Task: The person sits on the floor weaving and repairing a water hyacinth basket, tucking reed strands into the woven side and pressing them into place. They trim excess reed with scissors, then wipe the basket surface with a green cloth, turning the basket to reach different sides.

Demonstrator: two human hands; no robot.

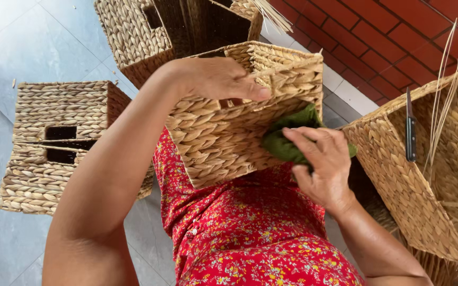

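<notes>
Left hand (pixel 216 79) grips woven basket (pixel 239 137) rim from above | right hand (pixel 319 161) presses green cloth (pixel 287 135) against its side, just below

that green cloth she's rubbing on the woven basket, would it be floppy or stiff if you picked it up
Probably floppy: the green cloth bunches in soft folds under the right hand. Likely light, since the fingers alone pin it against the woven basket. Unlikely to slip on the rough weave.

Tiled floor in daylight
Pale grey floor tiles (pixel 22 47) meet red brick-pattern paving (pixel 398 37) along a white border strip (pixel 345 87).
</notes>
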